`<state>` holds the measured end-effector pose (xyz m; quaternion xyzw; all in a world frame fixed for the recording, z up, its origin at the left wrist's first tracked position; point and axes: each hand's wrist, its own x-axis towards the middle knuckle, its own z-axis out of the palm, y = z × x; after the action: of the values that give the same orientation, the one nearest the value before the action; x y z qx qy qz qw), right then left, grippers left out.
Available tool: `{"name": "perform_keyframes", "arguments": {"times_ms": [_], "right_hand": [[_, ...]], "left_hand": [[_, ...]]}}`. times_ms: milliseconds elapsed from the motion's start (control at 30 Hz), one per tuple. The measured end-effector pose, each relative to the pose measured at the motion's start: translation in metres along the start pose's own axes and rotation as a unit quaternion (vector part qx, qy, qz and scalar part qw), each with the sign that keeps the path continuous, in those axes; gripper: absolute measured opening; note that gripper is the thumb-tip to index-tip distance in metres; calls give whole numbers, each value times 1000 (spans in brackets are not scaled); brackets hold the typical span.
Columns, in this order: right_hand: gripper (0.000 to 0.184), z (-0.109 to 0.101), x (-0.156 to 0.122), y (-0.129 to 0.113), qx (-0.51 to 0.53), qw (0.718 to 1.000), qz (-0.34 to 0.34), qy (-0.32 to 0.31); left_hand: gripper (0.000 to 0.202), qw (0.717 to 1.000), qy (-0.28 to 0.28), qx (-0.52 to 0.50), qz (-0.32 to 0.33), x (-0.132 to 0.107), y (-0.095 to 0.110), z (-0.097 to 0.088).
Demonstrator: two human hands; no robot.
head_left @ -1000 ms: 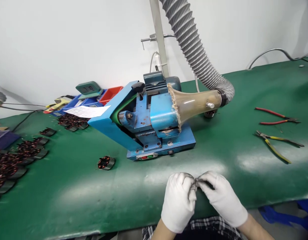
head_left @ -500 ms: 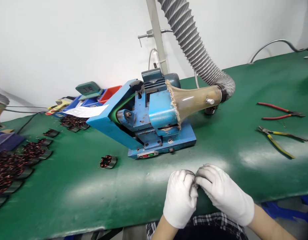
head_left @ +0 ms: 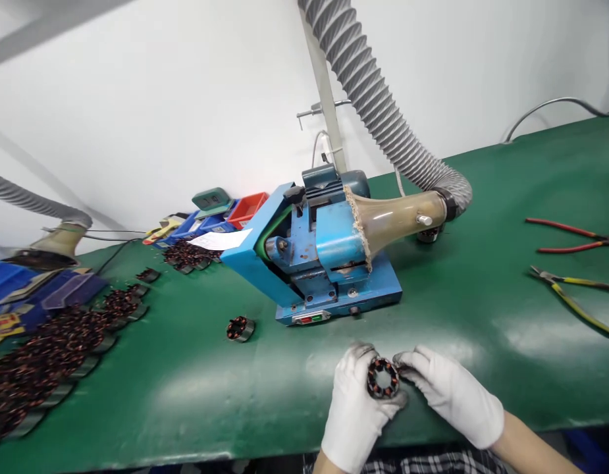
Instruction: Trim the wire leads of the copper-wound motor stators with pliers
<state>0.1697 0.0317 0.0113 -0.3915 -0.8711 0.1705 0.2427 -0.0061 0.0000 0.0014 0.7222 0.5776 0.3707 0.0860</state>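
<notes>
Both of my hands wear white gloves and meet near the front edge of the green bench [head_left: 185, 401]. My left hand [head_left: 356, 408] grips a small round motor stator [head_left: 382, 378] with copper windings, its open centre facing up. My right hand [head_left: 450, 394] pinches at the stator's right side with its fingertips. A second stator [head_left: 240, 328] lies alone on the bench to the left. Behind my hands stands a blue bench machine [head_left: 318, 253] with a clear suction cone [head_left: 397, 218] and a grey ribbed hose [head_left: 373, 99].
Rows of many stators [head_left: 52, 349] cover the left of the bench. Blue and red bins [head_left: 220, 217] and a small green scale [head_left: 211, 197] sit at the back. Red-handled pliers [head_left: 568, 238] and yellow-handled pliers [head_left: 573, 296] lie at the right.
The stator, hidden between my closed fingers before, is now turned up and plainly visible in my left hand. My view has shifted, showing more of the bench's left side.
</notes>
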Motion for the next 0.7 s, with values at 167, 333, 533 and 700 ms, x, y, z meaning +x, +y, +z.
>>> {"name": "perform_keyframes", "arguments": {"times_ms": [167,333,533,700], "right_hand": [[34,-13,1,-11,-46,992,-79,90],[28,-25,5,-27,5,982,-68,177],[18,-31,13,-41,177,972,93,127],[19,-46,17,-54,339,904,260,-1]], "left_hand": [[66,996,-23,-71,-51,-12,-7,6],[62,964,-73,-200,-162,-13,6,-3],[8,972,-13,-202,-122,-8,21,-33],[35,991,-11,-115,-60,-6,30,-53]]}}
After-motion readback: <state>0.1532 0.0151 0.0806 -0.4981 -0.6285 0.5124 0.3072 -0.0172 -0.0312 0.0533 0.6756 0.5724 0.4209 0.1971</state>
